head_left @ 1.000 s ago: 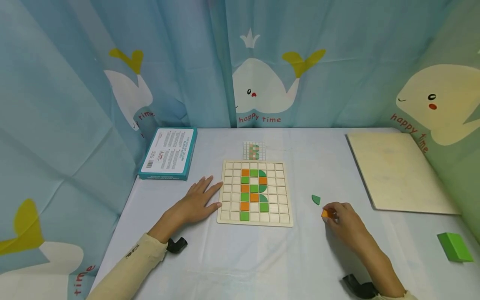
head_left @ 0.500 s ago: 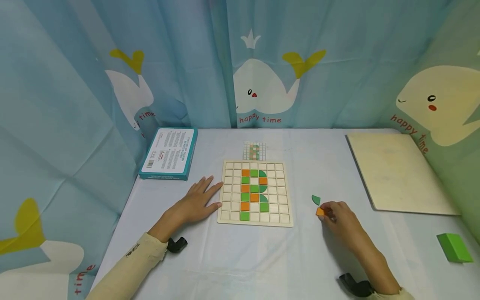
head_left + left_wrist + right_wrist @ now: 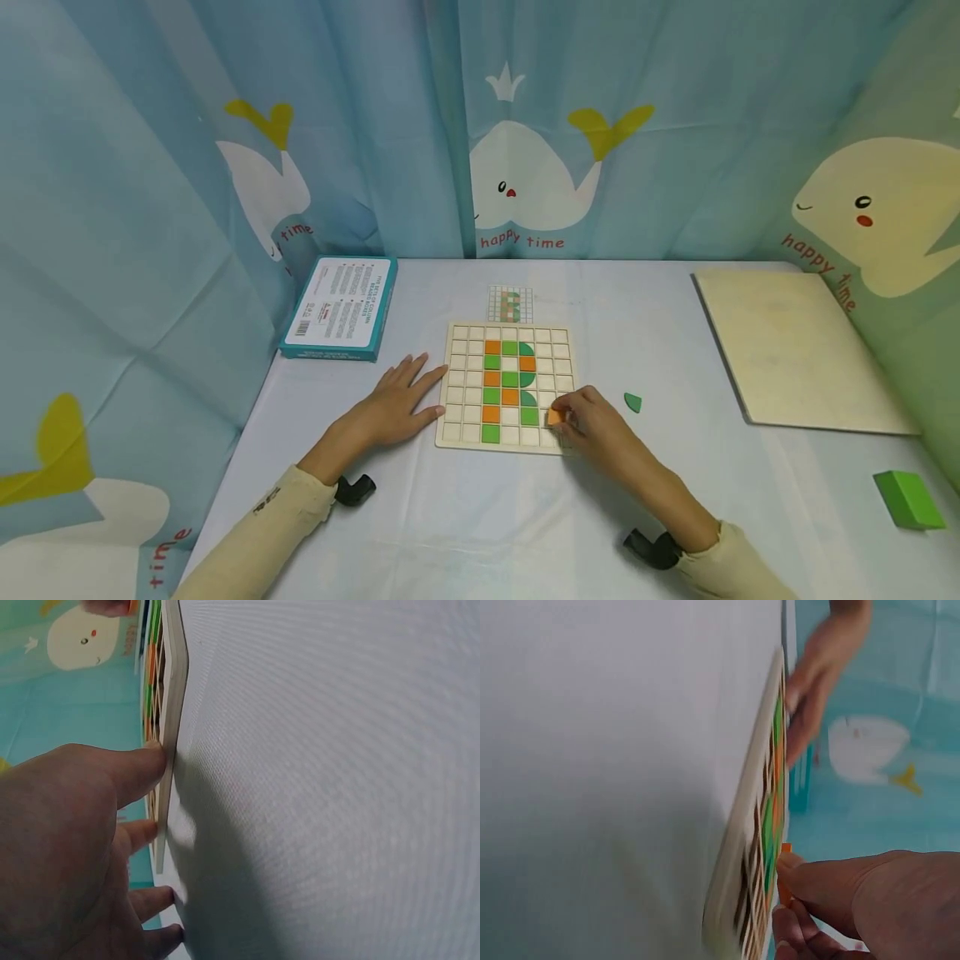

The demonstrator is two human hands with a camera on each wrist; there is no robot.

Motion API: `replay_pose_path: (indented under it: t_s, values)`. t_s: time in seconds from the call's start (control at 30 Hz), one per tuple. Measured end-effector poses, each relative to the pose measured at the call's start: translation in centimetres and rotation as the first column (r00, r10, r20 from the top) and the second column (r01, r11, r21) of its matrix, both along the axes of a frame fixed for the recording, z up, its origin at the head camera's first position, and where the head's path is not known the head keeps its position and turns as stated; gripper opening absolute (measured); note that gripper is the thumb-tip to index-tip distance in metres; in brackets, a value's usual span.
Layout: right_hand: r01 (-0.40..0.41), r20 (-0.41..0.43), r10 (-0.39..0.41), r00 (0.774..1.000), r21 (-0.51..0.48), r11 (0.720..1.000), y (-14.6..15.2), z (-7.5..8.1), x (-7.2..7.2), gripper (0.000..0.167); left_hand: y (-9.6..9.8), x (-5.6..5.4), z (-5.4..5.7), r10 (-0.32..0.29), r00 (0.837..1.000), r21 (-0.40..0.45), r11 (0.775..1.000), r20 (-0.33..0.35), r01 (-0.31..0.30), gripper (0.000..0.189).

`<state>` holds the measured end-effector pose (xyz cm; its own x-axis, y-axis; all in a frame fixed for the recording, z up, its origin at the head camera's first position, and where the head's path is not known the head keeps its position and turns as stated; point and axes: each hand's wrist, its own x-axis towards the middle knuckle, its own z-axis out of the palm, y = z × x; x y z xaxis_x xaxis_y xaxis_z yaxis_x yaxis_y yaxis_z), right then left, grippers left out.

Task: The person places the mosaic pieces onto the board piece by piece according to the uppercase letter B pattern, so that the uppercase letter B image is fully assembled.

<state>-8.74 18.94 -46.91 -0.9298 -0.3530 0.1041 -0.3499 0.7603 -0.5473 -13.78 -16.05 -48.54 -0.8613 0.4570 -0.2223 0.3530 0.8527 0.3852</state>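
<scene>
A wooden grid board [image 3: 459, 433] lies on the white table, with orange, green and rounded dark-green tiles set in it in the form of a letter R. My right hand [image 3: 603, 429] pinches an orange square tile [image 3: 555, 417] between thumb and fingers, over the right part of the board near the lower green tile. In the right wrist view the orange tile [image 3: 786, 881] shows at the fingertips, close to the board. My left hand [image 3: 393, 404] lies with fingers spread, thumb and forefinger touching the board's left edge. A dark-green quarter-round tile [image 3: 633, 402] lies on the table to the right.
Behind the board lies a small pattern card [image 3: 510, 304]. A teal box [image 3: 341, 304] stands at the back left, a large flat wooden panel [image 3: 802, 350] at the right, and a green block [image 3: 909, 500] near the right edge. Printed curtains [image 3: 420, 167] surround the table.
My right hand has carried the orange tile leftward from beside the loose dark-green tile to over the board. The left hand has stayed at the board's edge.
</scene>
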Motion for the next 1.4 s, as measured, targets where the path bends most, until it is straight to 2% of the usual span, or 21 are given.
replay_pose_path:
  t_s: [0.1, 0.2, 0.5, 0.73, 0.93, 1.07, 1.17, 1.27, 1.3, 1.4]
  values:
    - [-0.081, -0.036, 0.080, 0.996, -0.008, 0.997, -1.7, -0.4, 0.0, 0.023, 0.0, -0.1, -0.1, -0.002, 1.000, -0.010, 1.000, 0.001, 0.002, 0.072]
    - [-0.129, -0.055, 0.128, 0.990, -0.023, 0.991, -3.2, -0.6, 0.1, 0.025, 0.0, 0.0, 0.0, -0.004, 1.000, -0.003, 1.000, -0.005, 0.004, 0.072]
    - [-0.135, -0.172, 0.139, 0.975, 0.037, 0.990, -5.3, -1.5, 0.5, 0.018, 0.0, -0.1, 0.0, -0.005, 1.000, -0.004, 1.000, 0.007, 0.005, 0.072]
    - [-0.183, -0.249, 0.183, 0.951, 0.021, 0.983, -5.4, -1.9, 0.9, 0.020, 0.0, 0.0, 0.0, -0.005, 1.000, 0.001, 1.000, 0.004, 0.005, 0.072]
    - [-0.221, -0.267, 0.215, 0.939, 0.004, 0.975, -5.3, -1.8, 1.0, 0.022, 0.1, 0.0, 0.1, -0.010, 1.000, 0.003, 1.000, 0.003, 0.010, 0.070]
    - [-0.241, -0.226, 0.242, 0.944, 0.034, 0.970, -4.7, -1.4, 0.9, 0.020, 0.0, 0.0, 0.0, -0.009, 1.000, 0.004, 1.000, 0.006, 0.009, 0.071]
    - [-0.214, -0.131, 0.220, 0.967, 0.059, 0.975, -3.7, -0.6, 0.6, 0.017, 0.0, -0.1, 0.0, -0.007, 1.000, -0.010, 1.000, 0.005, 0.007, 0.072]
    - [-0.140, -0.035, 0.143, 0.989, 0.077, 0.987, -1.9, 0.4, -0.1, 0.019, -0.1, -0.1, -0.1, -0.011, 1.000, -0.026, 1.000, 0.000, 0.011, 0.072]
    - [-0.107, -0.021, 0.109, 0.994, 0.088, 0.990, -1.1, 0.7, -0.3, 0.021, -0.1, -0.1, -0.1, -0.013, 1.000, -0.023, 1.000, -0.001, 0.013, 0.072]
    - [-0.008, -0.078, 0.022, 0.997, 0.170, 0.985, 1.7, 1.1, -1.0, 0.026, -0.1, -0.1, -0.1, -0.019, 1.000, -0.009, 1.000, -0.001, 0.019, 0.071]
